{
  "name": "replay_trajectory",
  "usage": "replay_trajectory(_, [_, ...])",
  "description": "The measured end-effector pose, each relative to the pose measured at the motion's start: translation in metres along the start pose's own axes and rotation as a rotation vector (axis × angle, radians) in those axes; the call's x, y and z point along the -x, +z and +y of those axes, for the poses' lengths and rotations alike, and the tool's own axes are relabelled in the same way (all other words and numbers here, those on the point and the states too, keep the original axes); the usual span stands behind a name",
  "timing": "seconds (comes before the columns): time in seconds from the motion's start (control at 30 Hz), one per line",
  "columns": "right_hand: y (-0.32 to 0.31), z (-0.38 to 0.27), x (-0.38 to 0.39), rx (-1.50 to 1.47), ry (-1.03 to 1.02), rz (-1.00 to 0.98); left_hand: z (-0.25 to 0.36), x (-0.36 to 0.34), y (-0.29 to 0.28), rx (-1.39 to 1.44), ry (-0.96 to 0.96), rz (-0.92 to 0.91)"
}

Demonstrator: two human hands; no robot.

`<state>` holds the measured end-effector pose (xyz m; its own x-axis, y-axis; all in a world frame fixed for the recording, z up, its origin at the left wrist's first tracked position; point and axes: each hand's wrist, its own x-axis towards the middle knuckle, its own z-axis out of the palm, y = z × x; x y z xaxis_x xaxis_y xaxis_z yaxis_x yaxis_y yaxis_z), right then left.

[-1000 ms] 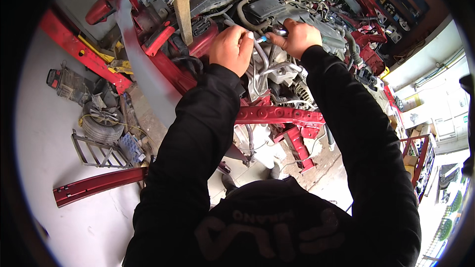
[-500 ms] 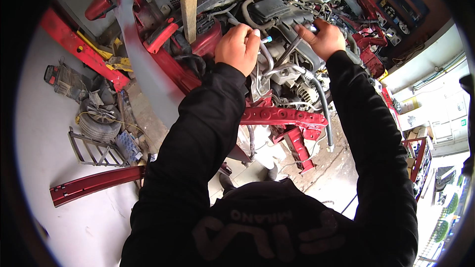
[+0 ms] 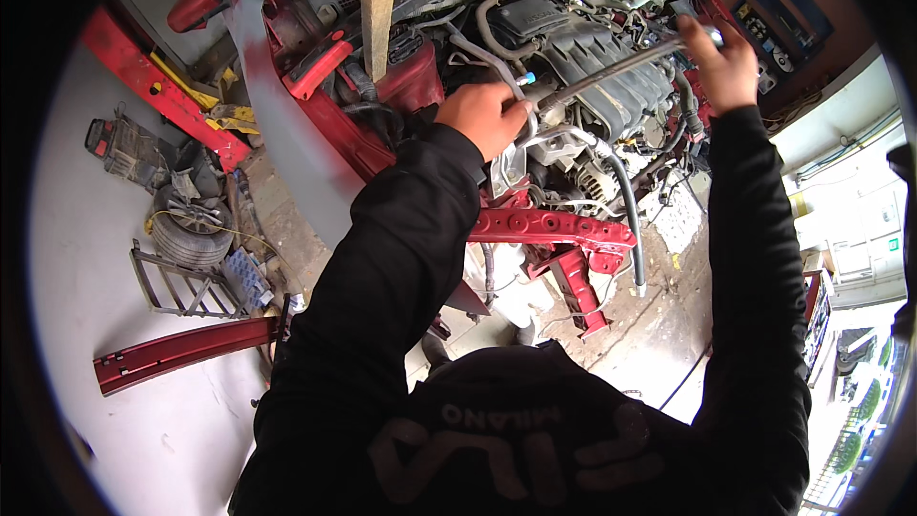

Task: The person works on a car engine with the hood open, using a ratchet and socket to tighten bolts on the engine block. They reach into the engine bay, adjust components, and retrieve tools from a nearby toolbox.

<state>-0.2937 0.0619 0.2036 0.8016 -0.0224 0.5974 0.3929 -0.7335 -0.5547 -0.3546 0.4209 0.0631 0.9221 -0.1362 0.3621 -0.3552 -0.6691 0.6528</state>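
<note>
My right hand (image 3: 723,67) is wrapped round the outer end of a long metal wrench bar (image 3: 616,69), which slants across the black ribbed engine cover (image 3: 611,48). The bar's other end runs down to the left, close beside my left hand (image 3: 484,119). That hand is closed, fingers curled and thumb pointing at the bar's inner end; what sits in its grip is hidden. A grey metal pipe (image 3: 489,55) with a small blue cap (image 3: 525,79) passes just beyond it. The wrench's head cannot be made out among the engine parts.
A wooden post (image 3: 379,5) stands upright at the bay's left. A red crossmember (image 3: 549,225) runs below the engine, and a black hose (image 3: 626,191) hangs before it. Left on the floor lie a wheel (image 3: 191,234), a metal frame (image 3: 186,289) and a red bar (image 3: 181,355).
My right hand has swung right and outward with the wrench bar, which now lies flatter and shows more of its length. My left hand has shifted slightly right and down.
</note>
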Motion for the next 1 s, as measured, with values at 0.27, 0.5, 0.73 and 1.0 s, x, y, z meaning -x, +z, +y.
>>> replay_trajectory(0.27, [-0.052, -0.057, 0.098, -0.149, 0.01, 0.028, 0.006, -0.038, 0.018, -0.079, -0.008, -0.311])
replay_trajectory(0.5, [0.023, -0.07, 0.128, 0.118, -0.262, -0.019, -0.009, -0.045, 0.018, 0.036, 0.052, -0.319])
replay_trajectory(0.73, [0.088, -0.085, 0.126, 0.279, -0.505, -0.188, -0.011, -0.049, 0.008, 0.085, 0.003, -0.354])
replay_trajectory(1.0, [0.128, -0.087, 0.12, 0.271, -0.657, -0.342, -0.027, -0.056, 0.008, 0.081, 0.07, -0.374])
